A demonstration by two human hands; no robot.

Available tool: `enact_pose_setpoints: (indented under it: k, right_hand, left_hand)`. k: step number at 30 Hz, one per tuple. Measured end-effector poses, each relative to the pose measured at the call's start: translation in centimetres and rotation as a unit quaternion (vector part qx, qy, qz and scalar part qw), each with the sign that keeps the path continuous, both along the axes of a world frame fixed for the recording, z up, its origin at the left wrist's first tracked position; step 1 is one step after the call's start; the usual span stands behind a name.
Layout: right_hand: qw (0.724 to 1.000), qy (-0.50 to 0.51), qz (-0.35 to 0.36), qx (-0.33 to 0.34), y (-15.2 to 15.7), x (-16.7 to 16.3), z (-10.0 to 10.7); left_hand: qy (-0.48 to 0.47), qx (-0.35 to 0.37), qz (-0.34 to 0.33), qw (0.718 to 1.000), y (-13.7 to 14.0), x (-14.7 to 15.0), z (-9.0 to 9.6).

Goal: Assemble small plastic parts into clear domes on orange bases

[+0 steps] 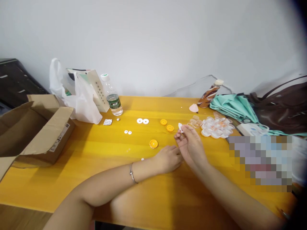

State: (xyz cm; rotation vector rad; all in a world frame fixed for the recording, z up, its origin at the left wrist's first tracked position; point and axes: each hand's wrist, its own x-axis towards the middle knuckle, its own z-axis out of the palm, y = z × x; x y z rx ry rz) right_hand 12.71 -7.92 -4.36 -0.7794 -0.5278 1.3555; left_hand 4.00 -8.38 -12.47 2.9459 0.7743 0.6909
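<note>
My right hand [192, 145] is raised over the table and pinches a small white piece [180, 127] between thumb and fingertips; its exact kind is too small to tell. Just left of it, my left hand [169, 159] is closed, fingers curled and close to the right palm. Whatever it may hold is hidden. An orange round part [153, 144] lies beyond my left hand, and farther back sit two more orange discs [163, 122]. Two white rings [142, 121] lie side by side to their left. Nearer are two small white discs [128, 132].
Clear round cases [217, 126] are piled at the right, near a green umbrella [233, 107], a brown bottle [209, 94] and a dark bag [283, 99]. On the left stand an open cardboard box [57, 134], a white plastic bag [83, 105] and a water bottle [114, 100].
</note>
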Motion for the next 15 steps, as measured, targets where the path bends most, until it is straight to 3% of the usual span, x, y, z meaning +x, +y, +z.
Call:
enact_pose_setpoints:
  k: [3,6,10,12,15]
  right_hand:
    - [1.000,-0.013,0.009,0.008,0.0,0.0,0.0]
    - [0.999,-0.029,0.028,0.003,0.0,-0.1,-0.2]
    - [0.996,-0.053,0.070,-0.007,-0.1,-0.2,-0.3]
    - [0.993,-0.074,0.095,0.004,-0.2,-0.4,-0.3]
    - [0.981,-0.133,0.134,0.031,-0.4,-0.6,-0.4]
  left_hand:
    - [0.022,0.008,-0.007,1.000,-0.2,0.0,0.0]
    - [0.051,-0.012,0.004,0.999,-1.0,-1.4,1.3]
    - [0.003,-0.139,0.035,0.990,-2.2,-5.2,4.1]
    - [-0.080,-0.230,0.068,0.968,-2.6,-7.3,5.2]
    - [-0.224,-0.354,0.093,0.903,-2.7,-9.8,6.2]
